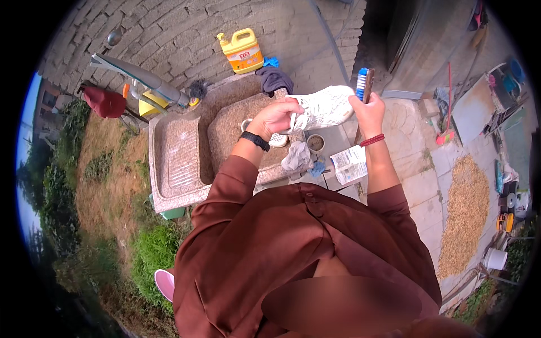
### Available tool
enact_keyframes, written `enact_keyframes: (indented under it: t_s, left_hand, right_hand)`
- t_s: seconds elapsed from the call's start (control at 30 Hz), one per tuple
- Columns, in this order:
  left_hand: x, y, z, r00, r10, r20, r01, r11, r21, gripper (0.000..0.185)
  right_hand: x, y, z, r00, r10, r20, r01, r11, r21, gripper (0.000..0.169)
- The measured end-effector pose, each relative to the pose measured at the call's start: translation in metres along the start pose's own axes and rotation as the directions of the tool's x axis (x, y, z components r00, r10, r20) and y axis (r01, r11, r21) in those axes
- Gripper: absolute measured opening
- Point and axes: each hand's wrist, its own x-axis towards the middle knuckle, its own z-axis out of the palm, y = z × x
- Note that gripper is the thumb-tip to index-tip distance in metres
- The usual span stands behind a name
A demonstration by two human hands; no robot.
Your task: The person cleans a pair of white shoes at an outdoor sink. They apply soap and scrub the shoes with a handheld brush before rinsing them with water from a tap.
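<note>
My left hand (277, 115) grips a white lace-up sneaker (325, 105) at its laces and opening, above the right end of a speckled stone sink (175, 203). The sneaker lies sideways with its toe to the right. In my right hand (368, 114) is a wooden scrub brush (369, 84) with blue and white bristles, held upright beside the toe; the thumb is close to the shoe. A second white shoe (278, 140) is partly hidden below my left hand. A grey-white rag (297, 156) lies on the sink's near right corner, next to a small pot (315, 143).
On the sink's back rim stand a yellow detergent jug (243, 50) and a dark cloth (274, 80). A faucet pipe (158, 86) rises at the left. A printed packet (349, 164) lies right of the rag. Grain (465, 215) is spread on the paving at the far right.
</note>
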Motion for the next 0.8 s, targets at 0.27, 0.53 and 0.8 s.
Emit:
enact_keyframes:
  t_s: [0.27,0.53,0.8]
  left_hand:
    - [0.001,-0.021,-0.005,0.983,-0.129,-0.127,0.125,0.992,-0.035,0.035]
    - [-0.041,-0.026,-0.006,0.992,-0.124,-0.039,0.126,0.991,0.05,0.044]
    - [-0.077,-0.047,-0.011,0.928,-0.13,-0.35,0.079,0.985,-0.156,0.031]
  right_hand:
    - [0.001,0.018,0.004,0.999,0.008,0.038,-0.004,0.996,-0.091,0.025]
    - [0.002,0.041,0.014,0.978,0.142,0.15,-0.151,0.987,0.051,0.021]
    - [-0.019,0.052,0.04,0.96,0.143,0.242,-0.152,0.988,0.021,0.021]
